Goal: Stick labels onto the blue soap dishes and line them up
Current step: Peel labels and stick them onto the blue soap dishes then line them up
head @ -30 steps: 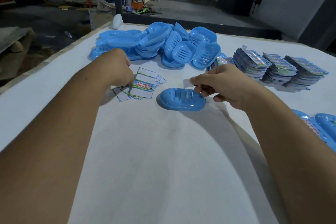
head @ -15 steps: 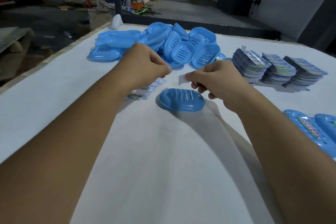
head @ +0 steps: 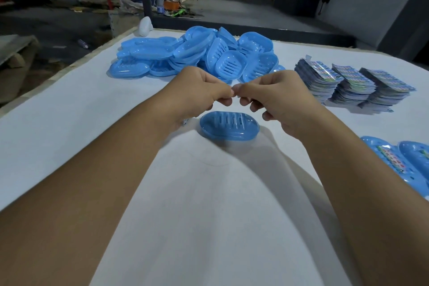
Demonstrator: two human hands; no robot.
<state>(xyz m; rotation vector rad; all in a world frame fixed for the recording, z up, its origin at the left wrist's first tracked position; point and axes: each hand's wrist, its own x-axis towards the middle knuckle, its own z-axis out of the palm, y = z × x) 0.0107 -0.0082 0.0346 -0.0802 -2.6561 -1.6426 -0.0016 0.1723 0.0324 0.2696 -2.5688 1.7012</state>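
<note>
Head view, looking down: both my forearms reach forward over the white table [head: 209,216] and meet above a single blue soap dish [head: 229,126], which lies flat on the table with its slotted side up. My left hand [head: 197,93] and right hand [head: 278,100] hang just above the far edge of that dish, knuckles up, fingers curled inward. The thumb and forefinger tips of the two hands touch each other in a pinch; whatever sits between them is too small and too hidden for me to tell, so I cannot say whether a label is there. Neither hand touches the dish.

Right of the dish, at the table's edge, lie two more blue dishes [head: 394,160], side by side; the nearer one carries a colourful label along its length. Just left of the dish, a corner of loose labels [head: 185,121] peeks out from under my left wrist.

Beyond the dish, past my hands, sits a heap of blue dishes [head: 197,55], some stacked, some tipped on edge. Beyond and to the right of the dish stand three stacks of printed labels [head: 352,86] in a row.
</note>
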